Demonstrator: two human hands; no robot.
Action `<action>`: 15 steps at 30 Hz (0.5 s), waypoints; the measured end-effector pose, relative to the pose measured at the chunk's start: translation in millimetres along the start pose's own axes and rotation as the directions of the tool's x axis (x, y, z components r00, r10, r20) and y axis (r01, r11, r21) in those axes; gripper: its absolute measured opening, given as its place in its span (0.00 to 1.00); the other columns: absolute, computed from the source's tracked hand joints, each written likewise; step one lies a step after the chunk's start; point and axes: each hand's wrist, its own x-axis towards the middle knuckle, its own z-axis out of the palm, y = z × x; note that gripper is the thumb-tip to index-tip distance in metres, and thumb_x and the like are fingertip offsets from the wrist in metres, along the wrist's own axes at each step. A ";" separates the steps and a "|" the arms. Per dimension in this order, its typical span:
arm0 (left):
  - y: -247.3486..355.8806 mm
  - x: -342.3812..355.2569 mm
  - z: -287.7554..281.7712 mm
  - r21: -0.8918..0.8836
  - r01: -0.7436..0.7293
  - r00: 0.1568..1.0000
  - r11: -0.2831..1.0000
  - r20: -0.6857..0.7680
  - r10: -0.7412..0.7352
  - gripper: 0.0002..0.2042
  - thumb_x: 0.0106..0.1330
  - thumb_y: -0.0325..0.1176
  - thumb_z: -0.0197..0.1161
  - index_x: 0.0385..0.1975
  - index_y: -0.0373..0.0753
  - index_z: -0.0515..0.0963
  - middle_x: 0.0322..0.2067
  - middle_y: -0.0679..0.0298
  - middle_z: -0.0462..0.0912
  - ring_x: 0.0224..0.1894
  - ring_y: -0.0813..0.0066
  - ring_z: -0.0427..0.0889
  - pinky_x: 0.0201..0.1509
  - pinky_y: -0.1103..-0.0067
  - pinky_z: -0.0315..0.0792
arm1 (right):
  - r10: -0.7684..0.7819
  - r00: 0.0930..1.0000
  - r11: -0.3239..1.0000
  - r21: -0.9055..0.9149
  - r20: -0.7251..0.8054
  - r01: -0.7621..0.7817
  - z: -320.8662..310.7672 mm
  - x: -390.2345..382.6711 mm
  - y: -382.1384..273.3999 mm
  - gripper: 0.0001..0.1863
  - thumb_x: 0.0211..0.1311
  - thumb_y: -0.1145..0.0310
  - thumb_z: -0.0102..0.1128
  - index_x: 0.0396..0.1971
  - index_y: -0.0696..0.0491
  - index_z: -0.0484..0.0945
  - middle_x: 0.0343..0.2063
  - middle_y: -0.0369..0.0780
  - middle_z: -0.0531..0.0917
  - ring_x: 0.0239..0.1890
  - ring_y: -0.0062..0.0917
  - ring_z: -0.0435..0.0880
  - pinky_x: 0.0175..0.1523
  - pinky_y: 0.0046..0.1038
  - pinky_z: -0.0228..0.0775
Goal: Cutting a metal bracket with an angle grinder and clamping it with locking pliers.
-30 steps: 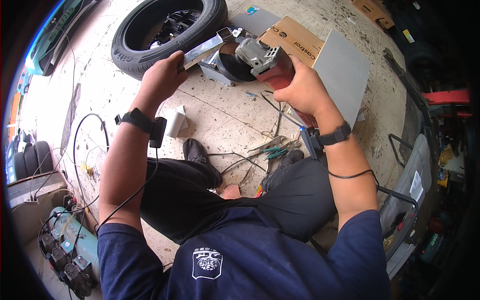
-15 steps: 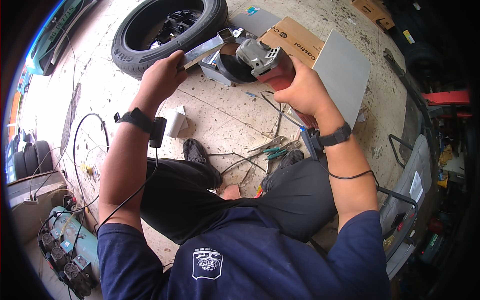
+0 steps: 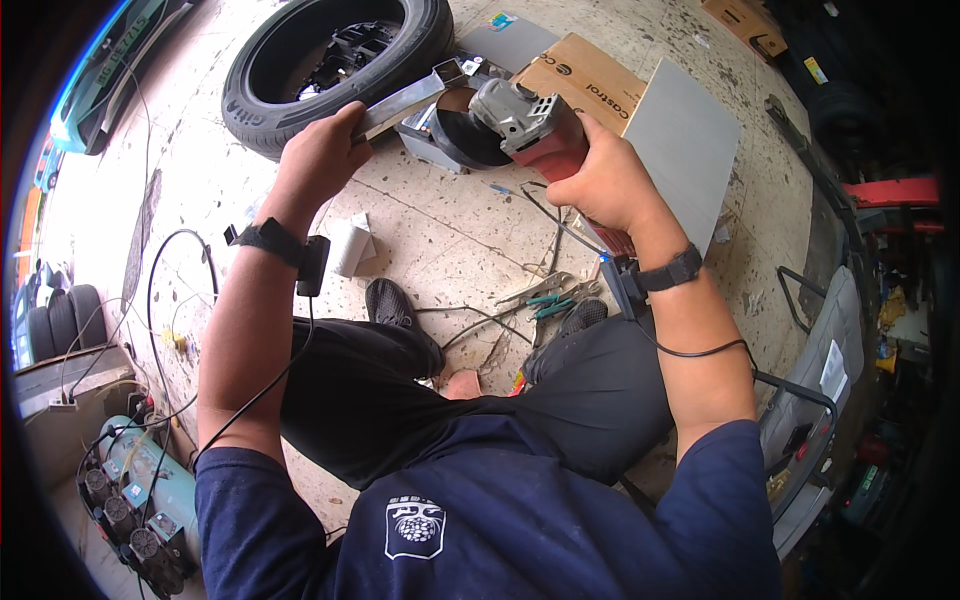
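Note:
My right hand (image 3: pixel 608 180) is wrapped round the red body of an angle grinder (image 3: pixel 550 150) with a grey metal head. Its disc (image 3: pixel 456 101) meets the far part of a square metal tube (image 3: pixel 405 104), partly behind a black guard (image 3: pixel 470 138). The tube's near end is in my left hand (image 3: pixel 325 150), whose fingers are closed round it. Just behind the guard, a grey box-shaped device (image 3: pixel 432 150) rests on the floor. The contact between disc and tube is partly hidden by the guard.
A tyre (image 3: pixel 262 120) lies at the far left, beside a cardboard box (image 3: pixel 580 75) and a grey panel (image 3: pixel 690 140). Locking pliers (image 3: pixel 545 290) and cables lie by my feet. A white paper cup (image 3: pixel 348 248) stands left of centre; a green compressor (image 3: pixel 150 470) is at lower left.
Almost nothing differs. Both hands, the grinder and the tube keep nearly the same places, with only a very slight shift.

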 end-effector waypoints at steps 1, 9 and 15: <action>0.0 0.2 -0.4 -0.007 -0.003 1.000 1.000 0.002 0.003 0.15 0.66 0.34 0.67 0.50 0.41 0.74 0.37 0.50 0.83 0.44 0.43 0.84 0.46 0.59 0.75 | -0.007 1.000 1.000 0.001 -0.007 0.007 0.0 -0.2 0.7 0.40 0.37 0.70 0.74 0.59 0.61 0.77 0.46 0.49 0.89 0.49 0.39 0.89 0.59 0.32 0.79; 0.9 -1.1 -3.9 -0.034 0.001 1.000 0.999 0.009 -0.001 0.14 0.66 0.34 0.67 0.48 0.40 0.74 0.37 0.49 0.83 0.43 0.43 0.83 0.45 0.59 0.74 | -0.008 1.000 1.000 0.014 0.007 0.008 -2.1 -0.2 1.2 0.41 0.37 0.70 0.74 0.60 0.60 0.77 0.46 0.49 0.89 0.49 0.38 0.88 0.59 0.32 0.78; -1.6 -1.3 -4.6 -0.038 0.009 1.000 0.999 0.020 -0.009 0.16 0.65 0.34 0.67 0.51 0.40 0.74 0.37 0.49 0.84 0.43 0.43 0.83 0.46 0.59 0.75 | 0.006 1.000 1.000 0.000 0.012 -0.006 -2.4 1.0 6.5 0.43 0.37 0.70 0.74 0.62 0.60 0.76 0.48 0.49 0.88 0.50 0.37 0.88 0.60 0.31 0.78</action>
